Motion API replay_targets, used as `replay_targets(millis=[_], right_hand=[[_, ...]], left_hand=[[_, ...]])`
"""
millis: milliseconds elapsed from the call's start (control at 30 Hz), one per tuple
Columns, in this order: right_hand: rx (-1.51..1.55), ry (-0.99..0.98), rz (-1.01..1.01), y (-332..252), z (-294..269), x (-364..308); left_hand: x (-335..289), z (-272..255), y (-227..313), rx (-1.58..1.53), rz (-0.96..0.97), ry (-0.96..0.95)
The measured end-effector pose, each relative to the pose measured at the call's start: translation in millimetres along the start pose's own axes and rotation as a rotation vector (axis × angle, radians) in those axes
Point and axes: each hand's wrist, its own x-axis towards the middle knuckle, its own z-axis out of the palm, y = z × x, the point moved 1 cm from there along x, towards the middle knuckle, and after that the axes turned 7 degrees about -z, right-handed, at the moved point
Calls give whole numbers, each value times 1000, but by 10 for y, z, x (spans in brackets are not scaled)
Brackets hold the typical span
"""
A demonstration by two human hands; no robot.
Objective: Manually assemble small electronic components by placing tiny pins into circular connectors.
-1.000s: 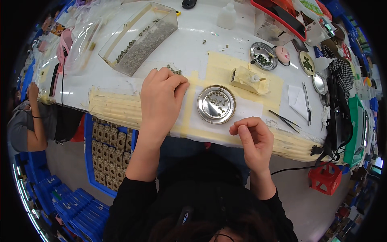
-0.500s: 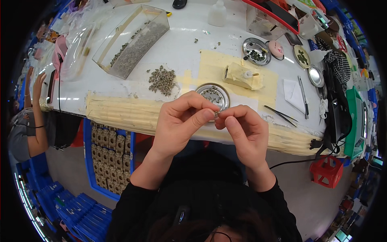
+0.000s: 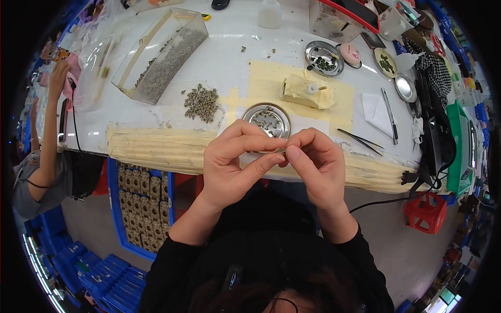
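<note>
My left hand (image 3: 235, 164) and my right hand (image 3: 317, 167) meet at the fingertips above the table's padded front edge. Between them they pinch a tiny greenish-grey piece (image 3: 282, 151), mostly covered by the fingers and too small to name. Just beyond my fingers a round metal dish (image 3: 287, 119) holds several small pieces of similar colour. A loose heap of small greenish-grey pieces (image 3: 201, 103) lies farther left on the white tabletop. Past the dish stands a block wrapped in yellowish tape (image 3: 302, 93), with a small stick on top.
A clear bin (image 3: 172, 62) of small pieces stands far left. Black tweezers (image 3: 360, 142) and a pen (image 3: 389, 112) lie right. Farther back is a metal dish of dark pieces (image 3: 324, 58). A co-worker's arm (image 3: 52, 130) reaches in at left; a red stool (image 3: 425, 213) stands below right.
My hands stay together at the fingertips, and more of the metal dish shows beyond them. The whole view has shifted slightly. The co-worker's arm at left has moved up toward the pink object.
</note>
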Motion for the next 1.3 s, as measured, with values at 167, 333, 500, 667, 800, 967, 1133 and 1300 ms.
replay_targets(millis=[167, 333, 500, 667, 800, 967, 1133, 1300], right_hand=[[-153, 21, -101, 4, 10, -22], [-223, 6, -159, -3, -9, -13], [-87, 16, -37, -8, 9, -18], [132, -39, 94, 21, -37, -1], [138, -42, 129, 21, -43, 8], [161, -18, 145, 10, -33, 8], [121, -27, 142, 18, -51, 6], [146, -49, 168, 16, -57, 16]], left_hand=[[-40, 0, 3, 111, 33, 35], [-7, -24, 49, 263, 144, 28], [-12, -21, 7, 177, 84, 49], [-4, -14, 27, 214, 107, 50], [10, -7, 32, 223, 126, 44], [25, -22, 74, 328, 177, 64], [39, -26, 138, 449, 245, 64], [32, -27, 142, 411, 208, 52]])
